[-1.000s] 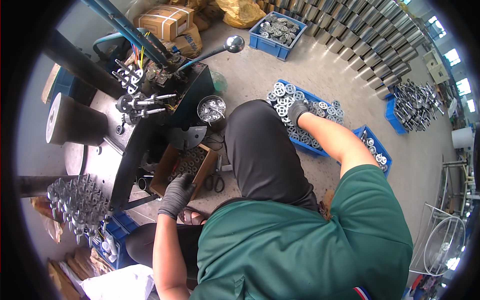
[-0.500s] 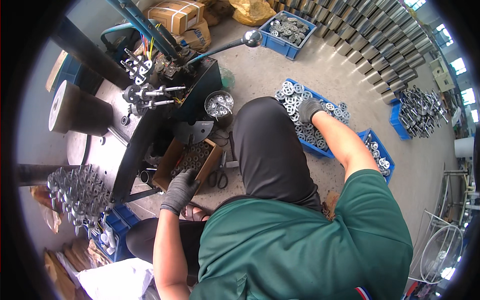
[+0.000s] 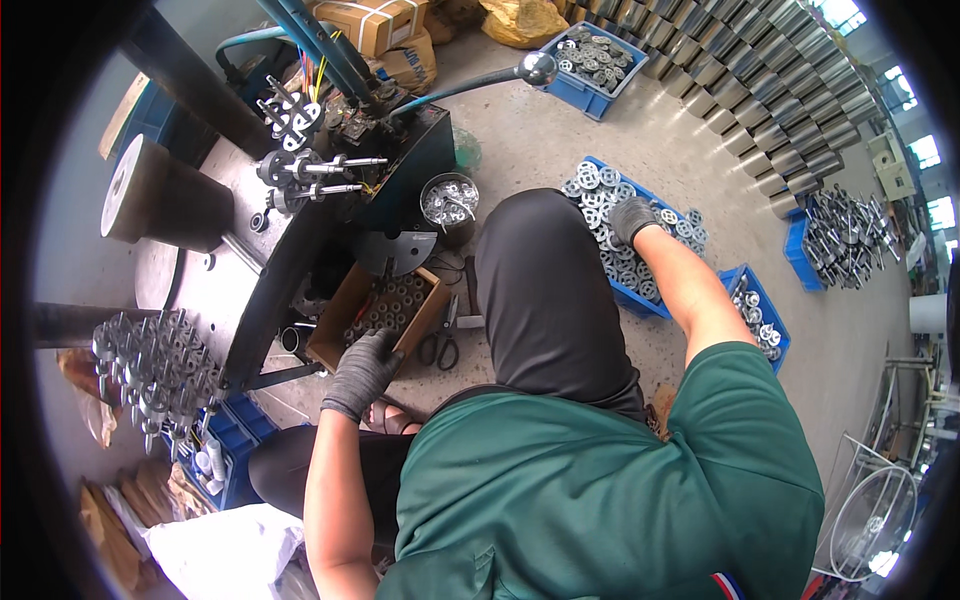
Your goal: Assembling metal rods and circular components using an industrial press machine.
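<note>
My left hand (image 3: pixel 360 376), in a dark grey knit glove, reaches over the near wall of an open brown box (image 3: pixel 432 318). Its fingers are bent and close together beside small metal rings (image 3: pixel 396 304) lying inside; what they hold, if anything, is hidden. On the right, my gloved right hand (image 3: pixel 632 218) is on a heap of round metal discs with cut-out holes (image 3: pixel 600 196) in a blue crate (image 3: pixel 640 304). Its fingers curl down into the heap, and the fingertips are out of sight.
A machine with a ball-ended lever (image 3: pixel 537 68) stands ahead left, beside a table carrying shafted parts (image 3: pixel 160 375). A metal bucket (image 3: pixel 450 205) and black-handled scissors (image 3: pixel 438 350) are between the box and my knee. More blue crates (image 3: pixel 580 95) and stacked steel cylinders (image 3: pixel 730 90) stand beyond.
The whole view has shifted slightly. My left hand has moved a little farther over the box wall. My right hand stays on the discs, its fingers turned more downward.
</note>
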A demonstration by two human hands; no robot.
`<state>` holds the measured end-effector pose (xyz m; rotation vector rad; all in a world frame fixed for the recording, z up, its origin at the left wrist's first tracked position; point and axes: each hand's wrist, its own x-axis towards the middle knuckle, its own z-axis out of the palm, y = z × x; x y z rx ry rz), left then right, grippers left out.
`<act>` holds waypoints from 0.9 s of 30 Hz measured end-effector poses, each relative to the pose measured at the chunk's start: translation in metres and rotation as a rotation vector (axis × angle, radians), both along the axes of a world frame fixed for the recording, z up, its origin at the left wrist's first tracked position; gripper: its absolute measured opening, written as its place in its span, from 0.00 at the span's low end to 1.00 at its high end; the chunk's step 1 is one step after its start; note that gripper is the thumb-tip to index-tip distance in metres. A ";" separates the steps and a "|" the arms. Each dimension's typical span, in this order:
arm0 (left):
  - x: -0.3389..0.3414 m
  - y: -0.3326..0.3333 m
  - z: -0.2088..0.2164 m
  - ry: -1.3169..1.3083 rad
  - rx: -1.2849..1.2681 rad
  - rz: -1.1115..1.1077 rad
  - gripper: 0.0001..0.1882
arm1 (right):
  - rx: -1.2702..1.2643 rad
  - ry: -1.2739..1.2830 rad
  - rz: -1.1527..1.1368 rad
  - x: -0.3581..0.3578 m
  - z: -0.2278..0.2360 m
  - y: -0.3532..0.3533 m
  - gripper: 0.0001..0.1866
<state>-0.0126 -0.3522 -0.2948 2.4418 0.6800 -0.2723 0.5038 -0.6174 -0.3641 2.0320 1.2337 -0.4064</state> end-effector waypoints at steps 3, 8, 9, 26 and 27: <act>0.001 -0.001 0.004 0.004 -0.005 0.002 0.20 | 0.041 -0.011 -0.029 0.008 0.009 -0.012 0.26; 0.000 -0.003 0.005 -0.025 -0.008 0.004 0.17 | 0.208 0.108 -0.322 0.009 0.029 -0.024 0.32; 0.001 -0.004 0.006 -0.024 -0.009 0.004 0.17 | 0.238 0.137 -0.372 0.008 0.030 -0.026 0.33; 0.009 -0.014 0.027 -0.012 -0.058 -0.019 0.20 | 1.079 0.110 -1.083 -0.064 -0.087 -0.094 0.27; 0.008 -0.014 0.026 -0.031 -0.065 -0.020 0.20 | 1.095 0.187 -1.180 -0.063 -0.098 -0.098 0.26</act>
